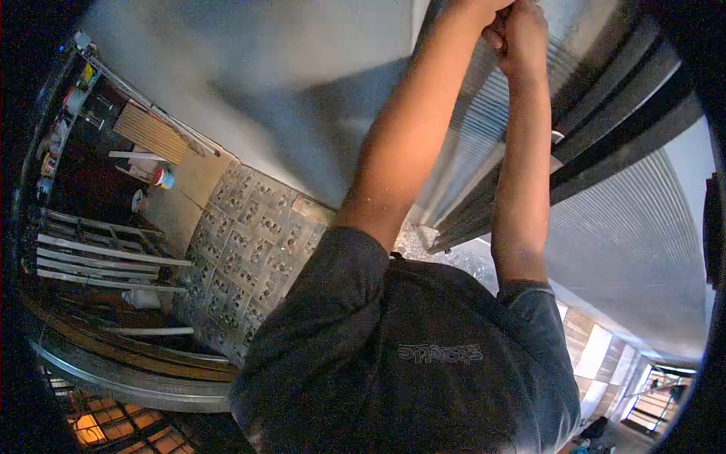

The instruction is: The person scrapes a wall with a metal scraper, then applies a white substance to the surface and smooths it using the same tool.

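Observation:
Both my arms stretch forward to the top edge of the head view, where the hands come together. My right hand (524, 34) has its fingers curled in a closed grip; whatever it holds, if anything, is hidden. Right beside it is my left hand (484, 9), largely cut off by the frame edge, so its fingers do not show clearly. Below and behind the hands is a ribbed metal surface (484, 113). A smooth grey surface (249, 68) spreads out to the left of my left arm.
Dark long metal profiles (605, 113) and a corrugated sheet (635, 250) lie to the right. Patterned floor tiles (242, 242) stretch out at left, near a white-and-red bucket (162, 178) and a rack of pale bars (113, 257). Brown-and-white tiles (597, 356) show at lower right.

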Motion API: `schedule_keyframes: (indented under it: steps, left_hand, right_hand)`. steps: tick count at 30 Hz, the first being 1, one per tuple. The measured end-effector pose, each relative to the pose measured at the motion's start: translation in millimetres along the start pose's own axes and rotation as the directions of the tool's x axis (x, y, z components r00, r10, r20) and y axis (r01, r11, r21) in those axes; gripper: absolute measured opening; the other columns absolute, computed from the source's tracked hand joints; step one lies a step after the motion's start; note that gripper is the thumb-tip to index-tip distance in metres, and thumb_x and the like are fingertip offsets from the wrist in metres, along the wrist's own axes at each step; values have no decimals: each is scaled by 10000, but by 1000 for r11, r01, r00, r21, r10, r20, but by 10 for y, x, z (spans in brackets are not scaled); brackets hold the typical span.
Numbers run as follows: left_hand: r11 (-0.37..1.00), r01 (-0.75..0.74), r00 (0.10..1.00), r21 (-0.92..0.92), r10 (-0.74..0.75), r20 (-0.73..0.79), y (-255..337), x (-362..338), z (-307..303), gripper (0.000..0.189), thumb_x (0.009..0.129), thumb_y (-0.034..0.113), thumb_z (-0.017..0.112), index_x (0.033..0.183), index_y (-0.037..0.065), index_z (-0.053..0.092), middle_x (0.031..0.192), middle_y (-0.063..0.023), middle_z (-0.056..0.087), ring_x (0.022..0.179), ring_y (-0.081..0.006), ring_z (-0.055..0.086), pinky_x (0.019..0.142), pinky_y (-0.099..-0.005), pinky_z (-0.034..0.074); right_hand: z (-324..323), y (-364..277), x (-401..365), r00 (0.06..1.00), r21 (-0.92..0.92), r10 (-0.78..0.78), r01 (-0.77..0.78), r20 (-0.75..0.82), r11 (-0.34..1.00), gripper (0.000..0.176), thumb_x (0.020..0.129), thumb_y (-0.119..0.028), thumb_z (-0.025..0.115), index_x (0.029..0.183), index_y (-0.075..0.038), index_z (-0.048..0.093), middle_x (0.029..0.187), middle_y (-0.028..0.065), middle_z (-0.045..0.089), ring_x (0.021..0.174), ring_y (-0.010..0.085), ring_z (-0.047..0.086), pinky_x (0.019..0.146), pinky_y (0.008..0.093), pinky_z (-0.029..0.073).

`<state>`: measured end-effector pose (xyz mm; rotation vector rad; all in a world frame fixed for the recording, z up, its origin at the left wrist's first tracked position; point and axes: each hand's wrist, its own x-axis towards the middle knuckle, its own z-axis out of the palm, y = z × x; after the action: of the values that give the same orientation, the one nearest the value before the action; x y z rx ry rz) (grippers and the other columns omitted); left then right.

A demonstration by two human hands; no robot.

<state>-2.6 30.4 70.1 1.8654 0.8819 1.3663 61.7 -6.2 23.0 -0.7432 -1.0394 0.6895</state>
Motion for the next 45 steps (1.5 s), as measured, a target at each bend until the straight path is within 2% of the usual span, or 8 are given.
schedule_keyframes:
  steps: [13,18,21,22,26,34,41,45]
  left_hand:
    - [886,76,985,-457,4,172,-122,-31,19,280,878,244,572,857,-29,628,713,-64,605,583,-148,541,542,-304,438]
    - [978,43,999,-205,-37,34,-152,-304,105,488,858,425,493,926,-40,627,887,-272,621,881,-415,597,754,-451,456]
    - [998,1,996,-64,-7,-90,-573,-611,336,527,881,442,463,948,-61,606,893,-296,605,859,-435,586,734,-474,450]
    - [994,-100,957,-53,82,-280,-935,-741,554,548,893,459,446,906,-64,613,846,-296,606,824,-449,583,706,-494,439]
    - [875,375,924,-307,-325,201,-1160,-1355,438,480,906,413,477,958,-47,603,803,-153,616,746,-205,574,655,-353,440]
    - [667,737,673,-110,-709,211,-1948,-1542,648,531,898,431,448,1054,-56,591,941,-160,625,841,-274,574,758,-391,427]
    - [525,791,608,-315,-734,302,-1777,-1508,604,557,887,426,487,1190,-40,525,1129,-161,578,999,-265,550,872,-349,404]
    - [821,540,839,-186,-509,191,-2577,-1534,767,579,868,440,528,1166,-56,532,1140,-202,574,996,-310,563,878,-356,403]
  right_hand:
    - [-114,23,-284,991,12,116,-117,73,993,267,934,-349,411,830,-112,481,608,-36,423,491,78,367,410,239,261]
    - [-205,225,-392,992,-329,-100,69,-79,942,268,931,-265,375,876,-55,532,574,-16,457,407,80,367,377,254,274]
    - [-278,481,-805,915,-638,-403,309,-3,705,288,904,-164,422,1094,42,490,983,278,593,947,356,589,811,411,432]
    - [-265,507,-1035,953,-595,-300,223,-32,772,305,894,-137,431,1138,39,485,983,269,598,932,358,593,796,395,442]
    - [-383,911,-1630,971,-586,-23,-126,-240,801,376,884,-147,451,1214,34,449,976,291,586,929,374,606,804,385,455]
    - [-634,1231,-1753,966,-767,167,-257,-196,588,389,865,-152,471,1183,68,431,778,323,570,786,457,589,678,463,462]
    - [-678,1395,-1677,972,-783,126,-233,-196,577,523,862,-138,458,1265,157,303,716,287,576,690,398,619,662,423,474]
    - [-571,1402,-1680,938,-705,245,-345,-244,620,608,861,-145,444,1310,176,189,727,297,576,699,393,619,661,408,473]
